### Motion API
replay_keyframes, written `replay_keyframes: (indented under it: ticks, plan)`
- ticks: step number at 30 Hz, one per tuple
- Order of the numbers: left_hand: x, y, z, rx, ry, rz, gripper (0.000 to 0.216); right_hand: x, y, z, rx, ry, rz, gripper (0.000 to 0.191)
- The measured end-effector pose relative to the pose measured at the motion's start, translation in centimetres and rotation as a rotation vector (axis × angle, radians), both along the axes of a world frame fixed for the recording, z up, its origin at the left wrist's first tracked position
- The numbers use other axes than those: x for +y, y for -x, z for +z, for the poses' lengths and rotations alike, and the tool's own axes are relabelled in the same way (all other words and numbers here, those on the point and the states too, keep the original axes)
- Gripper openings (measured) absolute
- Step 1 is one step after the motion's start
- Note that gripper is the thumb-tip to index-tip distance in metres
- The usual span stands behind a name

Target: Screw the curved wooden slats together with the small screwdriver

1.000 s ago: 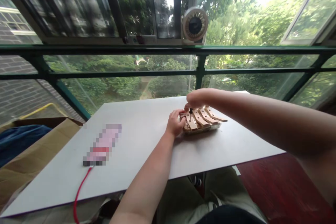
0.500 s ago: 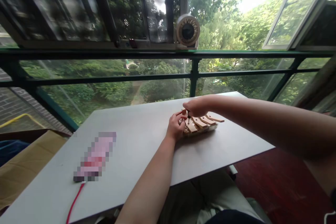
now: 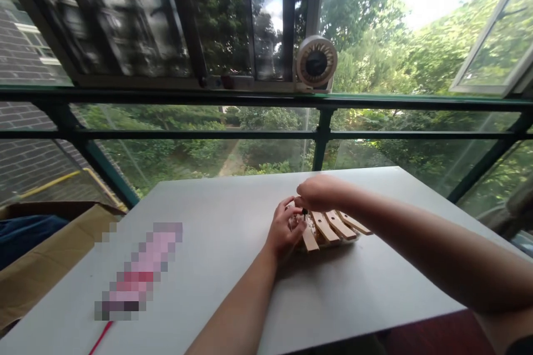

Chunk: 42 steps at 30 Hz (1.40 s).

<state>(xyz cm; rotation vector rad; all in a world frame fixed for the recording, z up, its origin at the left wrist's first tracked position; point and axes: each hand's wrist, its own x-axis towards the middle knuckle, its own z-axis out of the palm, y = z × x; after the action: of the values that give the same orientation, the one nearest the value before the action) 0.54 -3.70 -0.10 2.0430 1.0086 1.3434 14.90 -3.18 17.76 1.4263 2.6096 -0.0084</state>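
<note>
On the white table, several pale wooden strips (image 3: 327, 227) with dark holes lie side by side across a shallow base (image 3: 353, 238) with a mottled brown-and-white surface. My left hand (image 3: 285, 229) grips the left end of this piece, with fingers and thumb curled at the leftmost strip. Above that strip, my right hand (image 3: 320, 193) is closed in a fist. A small black tool (image 3: 305, 212) with a thin shaft points down from under the fist onto the strip. Its upper part is hidden inside the hand, so its kind is unclear.
A blurred-out pink item (image 3: 144, 266) with a red cable (image 3: 101, 338) lies at the table's left. An open cardboard box (image 3: 58, 255) holding dark blue cloth stands beyond that edge. A round fan-like device (image 3: 316, 64) sits on the sill above a green railing (image 3: 250, 134).
The view has shifted, so the table and hands appear lower. My left fingers now reach closer to the black tool's tip. My right fist stays above the strips.
</note>
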Motion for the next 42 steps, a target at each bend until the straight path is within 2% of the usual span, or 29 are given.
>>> replay_keyframes:
  ticks: [3, 6, 8, 11, 14, 18, 22, 29, 36, 42]
  plan:
    - [-0.3, 0.0, 0.4, 0.016, -0.014, 0.028, 0.015, 0.2, -0.4, -1.2, 0.155, 0.015, 0.095, 0.03]
    - [-0.5, 0.1, 0.7, 0.041, -0.033, 0.065, 0.025, -0.2, -1.0, -2.2, 0.321, 0.066, 0.206, 0.024]
    - [-0.6, 0.2, 0.9, 0.048, -0.029, 0.068, 0.027, -0.5, -1.7, -2.6, 0.392, 0.103, 0.258, 0.023]
    - [-0.9, 0.2, 1.2, 0.028, 0.009, 0.068, 0.018, -0.9, -3.4, -2.8, 0.516, 0.175, 0.303, 0.029]
    - [-1.0, 0.3, 1.4, 0.031, 0.052, 0.092, 0.013, -1.1, -5.0, -2.9, 0.613, 0.254, 0.283, 0.033]
    - [-0.8, 0.9, 1.2, 0.109, 0.103, 0.114, 0.017, -1.0, -5.9, -3.4, 0.55, 0.216, 0.252, 0.039]
    - [-0.6, 1.3, 0.5, 0.124, 0.151, 0.121, 0.03, -0.9, -5.4, -3.4, 0.481, 0.19, 0.303, 0.042]
    - [-0.6, 1.1, 0.1, 0.037, 0.211, 0.089, 0.034, -1.3, -4.8, -3.2, 0.513, 0.2, 0.314, 0.032]
    - [-0.6, 0.9, 0.1, 0.015, 0.214, 0.059, 0.039, -1.6, -4.5, -4.4, 0.536, 0.082, 0.245, 0.01]
    - [-0.7, 0.8, 0.0, -0.014, 0.186, 0.034, 0.044, -1.8, -4.5, -4.4, 0.576, 0.055, 0.194, 0.014]
